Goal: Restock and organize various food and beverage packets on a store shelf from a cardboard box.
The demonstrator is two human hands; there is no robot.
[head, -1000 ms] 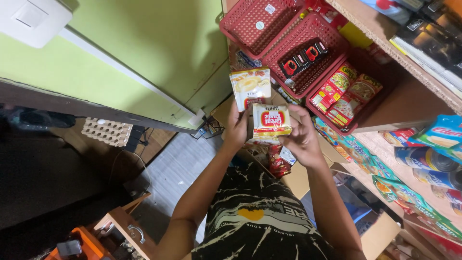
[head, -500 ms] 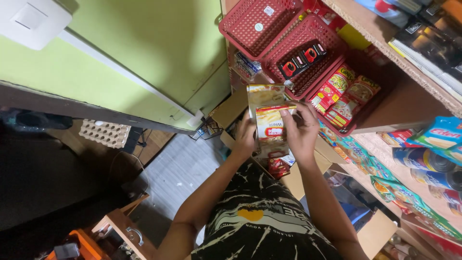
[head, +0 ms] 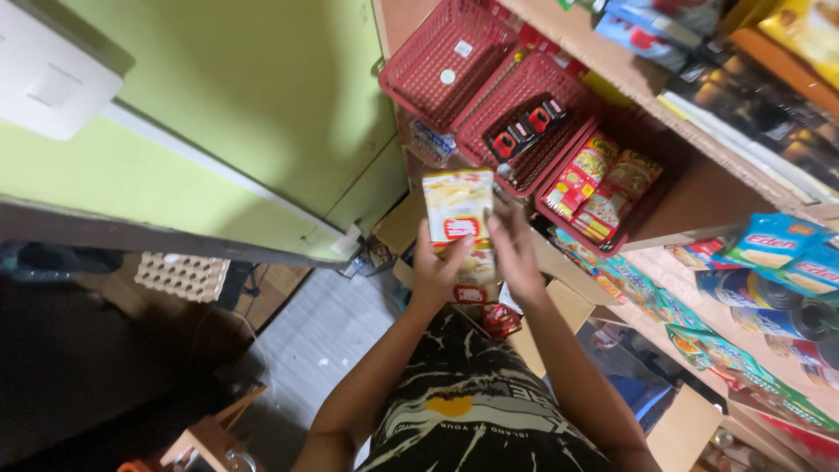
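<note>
A strip of pale yellow sachets [head: 457,212] with red labels is held upright in front of me. My left hand [head: 437,267] grips its lower left side. My right hand [head: 514,253] presses flat against its right edge, fingers pointing up. Just above the sachets are three red plastic baskets on a wooden shelf: one empty [head: 447,59], one with small black and red packs [head: 524,122], one with red and yellow packets [head: 603,188]. More sachets hang below my hands.
A green wall [head: 236,114] is on the left with a white switch plate [head: 52,83]. Blue packs [head: 778,245] and cans [head: 760,297] fill the shelves on the right. Cardboard boxes [head: 559,315] and an egg tray [head: 179,275] lie on the floor.
Both hands have raised the strip of sachets higher, toward the red baskets. The right hand has shifted from behind the packs to their right edge.
</note>
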